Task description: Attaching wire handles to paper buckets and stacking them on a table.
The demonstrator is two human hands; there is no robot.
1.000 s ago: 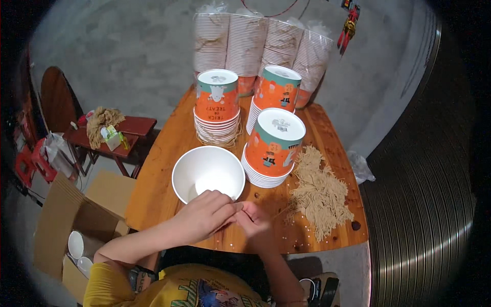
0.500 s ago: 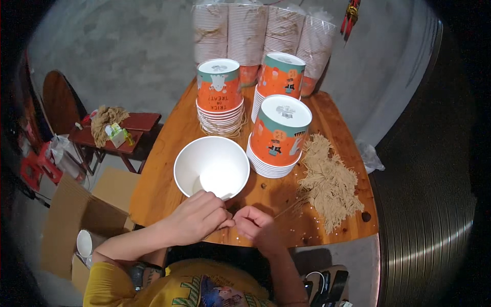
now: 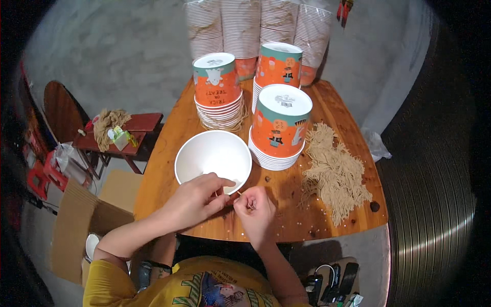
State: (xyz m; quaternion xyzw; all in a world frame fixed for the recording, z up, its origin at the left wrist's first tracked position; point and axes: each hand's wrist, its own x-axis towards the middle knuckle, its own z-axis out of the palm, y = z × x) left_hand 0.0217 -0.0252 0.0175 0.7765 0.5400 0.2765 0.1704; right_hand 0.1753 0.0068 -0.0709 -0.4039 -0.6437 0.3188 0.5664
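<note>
A white-lined paper bucket (image 3: 207,148) stands mouth up near the table's front edge. My left hand (image 3: 197,200) is at its near rim, index finger over the inside and thumb outside, gripping the wall. Just right of that rim, my right hand (image 3: 255,209) is closed in a pinch on a thin cord (image 3: 239,193), whose short tip shows toward the bucket. The rest of the cord is hidden by the fingers. To the right lies a loose heap of tan cords (image 3: 335,171).
Upside-down stacks of orange printed buckets stand behind: a near stack (image 3: 280,128), a far stack (image 3: 279,66) and a left stack (image 3: 217,84) with cord loops. Tall bagged bucket stacks (image 3: 240,30) line the wall. A cardboard box (image 3: 76,230) sits lower left; a red bench (image 3: 146,123) is beyond.
My left hand has opened from its pinch beside the right hand and moved onto the bucket's rim. My right hand has turned upward, bringing the cord tip near the bucket. The view has shifted slightly.
</note>
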